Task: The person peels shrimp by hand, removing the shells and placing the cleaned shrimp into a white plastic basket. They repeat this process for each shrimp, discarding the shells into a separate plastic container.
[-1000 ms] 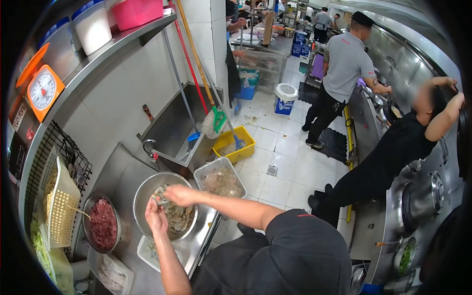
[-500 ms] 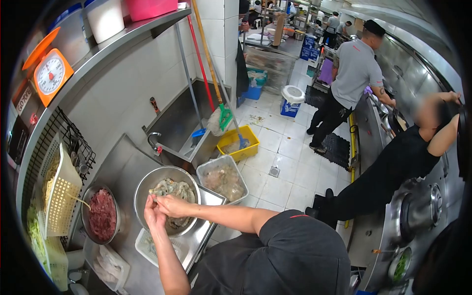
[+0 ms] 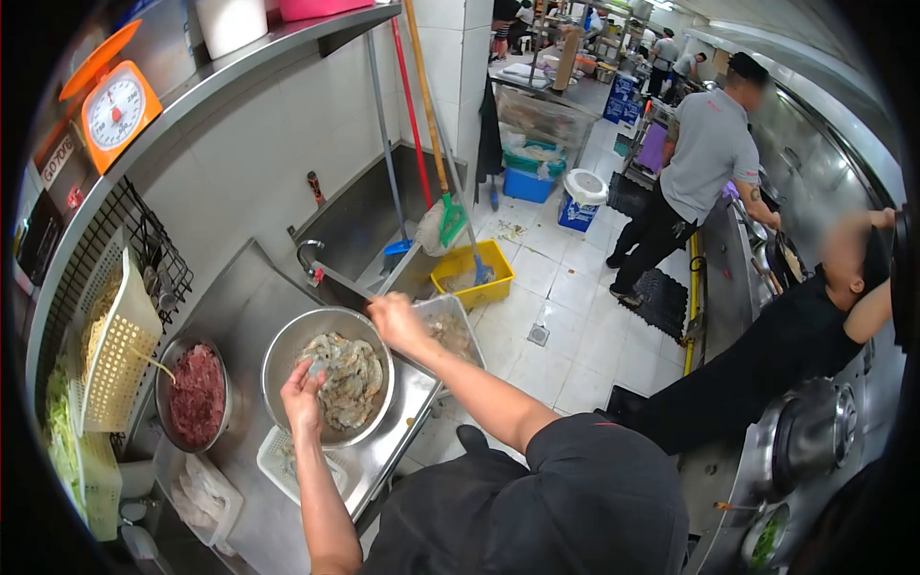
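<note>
A steel bowl (image 3: 278, 356) full of raw grey shrimp (image 3: 347, 383) stands on the steel counter. My left hand (image 3: 303, 398) is over the bowl's left side, fingers pinched on a greyish shrimp (image 3: 317, 368). Past the bowl's upper right rim, my right hand (image 3: 398, 322) is closed, partly in front of a plastic bin (image 3: 477, 350). Whatever its fingers may hold is too small to make out. Pale shrimp shells and scraps seem to fill that bin. Below the bowl, partly behind my left forearm, lies a white perforated basket (image 3: 271, 460).
A bowl of red meat (image 3: 195, 395) and a white tub with a cloth (image 3: 216, 494) are at the left. Behind are a sink (image 3: 335, 230), mop handles and a yellow bucket (image 3: 494, 273). Two people (image 3: 714, 153) (image 3: 767, 335) work along the stoves at right.
My hands have parted. The right has moved right and away, past the bowl's rim toward the bin; the left stays over the bowl. The view has shifted slightly.
</note>
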The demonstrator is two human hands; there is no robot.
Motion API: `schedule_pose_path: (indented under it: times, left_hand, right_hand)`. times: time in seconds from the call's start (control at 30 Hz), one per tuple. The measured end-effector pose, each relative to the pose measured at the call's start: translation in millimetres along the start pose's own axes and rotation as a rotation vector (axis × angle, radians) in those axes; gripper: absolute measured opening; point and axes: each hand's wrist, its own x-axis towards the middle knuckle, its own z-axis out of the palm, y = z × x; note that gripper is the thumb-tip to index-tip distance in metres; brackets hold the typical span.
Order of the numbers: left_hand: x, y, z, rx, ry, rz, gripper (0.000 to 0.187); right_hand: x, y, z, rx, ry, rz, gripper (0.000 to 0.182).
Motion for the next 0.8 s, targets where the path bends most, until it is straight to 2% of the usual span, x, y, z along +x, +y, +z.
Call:
schedule_pose_path:
  times: [0.03, 0.07, 0.1, 0.13, 0.17, 0.27, 0.33, 0.47, 0.53, 0.67, 0.8]
  left_hand:
    - [-2.1, 5.3, 6.2, 0.000, 0.010, -0.007, 0.043]
    - [-3.9, 9.2, 11.3, -0.010, -0.028, 0.022, 0.043]
    - [-5.0, 13.2, 17.2, -0.020, -0.069, 0.053, 0.044]
    - [-6.2, 17.8, 23.0, -0.029, -0.074, 0.109, 0.046]
    - [-6.3, 16.5, 23.0, -0.029, -0.073, 0.109, 0.046]
    - [-8.7, 17.1, 20.1, 0.073, -0.019, 0.210, 0.043]
    - [-18.6, 27.0, 19.3, 0.206, 0.044, 0.255, 0.036]
    - [-20.3, 28.5, 11.9, 0.261, 0.117, 0.278, 0.032]
    - [-19.5, 23.2, 9.3, 0.221, 0.149, 0.300, 0.030]
    - [-21.8, 21.3, 7.9, 0.200, 0.176, 0.279, 0.030]
    - [-26.2, 23.9, 8.8, 0.214, 0.201, 0.284, 0.029]
  right_hand:
    - [-3.8, -10.4, 25.3, 0.296, 0.034, -0.053, 0.022]
    - [-9.8, -30.9, 33.2, 0.507, -0.149, 0.021, 0.026]
    - [-9.9, -37.6, 49.9, 0.437, -0.383, 0.014, 0.027]
    - [-16.3, -56.3, 54.9, 0.493, -0.355, -0.012, 0.026]
    - [-21.8, -72.7, 56.6, 0.552, -0.202, -0.056, 0.023]
    - [-18.5, -84.2, 69.0, 0.663, -0.223, 0.031, 0.020]
    - [-15.9, -92.2, 65.8, 0.786, -0.317, 0.122, 0.019]
    - [-15.9, -88.4, 92.7, 0.992, -0.337, 0.151, 0.020]
    - [-15.4, -88.1, 99.3, 1.116, -0.389, 0.265, 0.021]
    - [-15.4, -87.9, 102.0, 1.138, -0.460, 0.354, 0.021]
    - [-12.7, -93.5, 98.1, 1.000, -0.445, 0.222, 0.023]
